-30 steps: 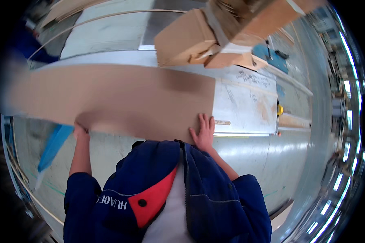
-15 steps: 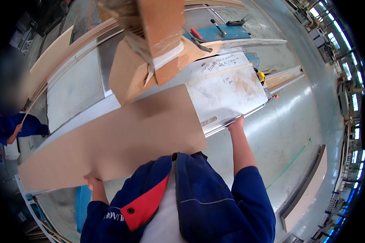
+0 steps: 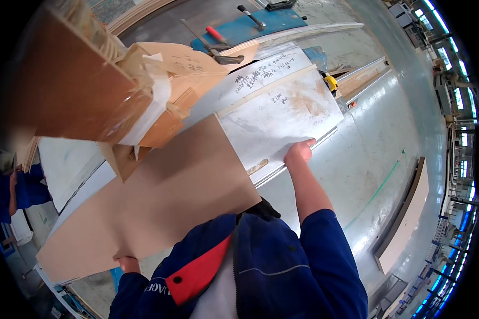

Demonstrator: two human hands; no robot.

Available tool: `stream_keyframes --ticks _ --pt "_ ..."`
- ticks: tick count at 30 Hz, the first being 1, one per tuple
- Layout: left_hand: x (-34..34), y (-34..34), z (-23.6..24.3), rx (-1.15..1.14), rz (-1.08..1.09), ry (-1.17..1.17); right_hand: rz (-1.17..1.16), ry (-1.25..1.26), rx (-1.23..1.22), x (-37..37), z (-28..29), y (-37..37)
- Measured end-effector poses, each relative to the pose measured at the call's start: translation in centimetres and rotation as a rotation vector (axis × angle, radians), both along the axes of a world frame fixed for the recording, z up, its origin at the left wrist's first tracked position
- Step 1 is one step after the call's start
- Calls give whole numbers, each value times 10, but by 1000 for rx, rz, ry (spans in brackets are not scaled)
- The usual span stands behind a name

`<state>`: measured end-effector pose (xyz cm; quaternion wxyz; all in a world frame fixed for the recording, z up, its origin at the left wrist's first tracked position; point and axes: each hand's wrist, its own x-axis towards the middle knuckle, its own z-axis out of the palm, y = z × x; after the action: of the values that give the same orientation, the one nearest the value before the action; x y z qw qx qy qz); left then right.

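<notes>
While left hand (image 3: 127, 263) grips board (image 3: 170, 186), right (image 3: 299, 152) outstretched

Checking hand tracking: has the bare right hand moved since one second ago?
Yes, rightward against the white rectangular panel: the bare right hand has left the flat brown rectangular board and is past the panel's short tan wooden-looking strip.

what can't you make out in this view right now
All in the head view:
- left hand: some of its fingers, hidden by the brown board
- white panel: whatever part lies beneath the brown board
- taped wooden piece: its far left side, lost in blur and the dark rim
- co-worker: upper body, hidden by the taped wooden piece and dark rim
</notes>
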<state>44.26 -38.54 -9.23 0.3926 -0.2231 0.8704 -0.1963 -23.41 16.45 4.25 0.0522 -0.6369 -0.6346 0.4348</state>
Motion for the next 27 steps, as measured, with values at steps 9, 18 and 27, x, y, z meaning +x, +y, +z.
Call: stream_keyframes --ticks 9,18,27 --pt "4 6 -1 25 -83 -141 74 19 36 6 -2 4" --pt "-36 27 -35 -64 59 -160 9 114 -87 4 -7 2" --pt "-110 70 -16 202 1898 1361 120 67 -203 -40 -43 39"
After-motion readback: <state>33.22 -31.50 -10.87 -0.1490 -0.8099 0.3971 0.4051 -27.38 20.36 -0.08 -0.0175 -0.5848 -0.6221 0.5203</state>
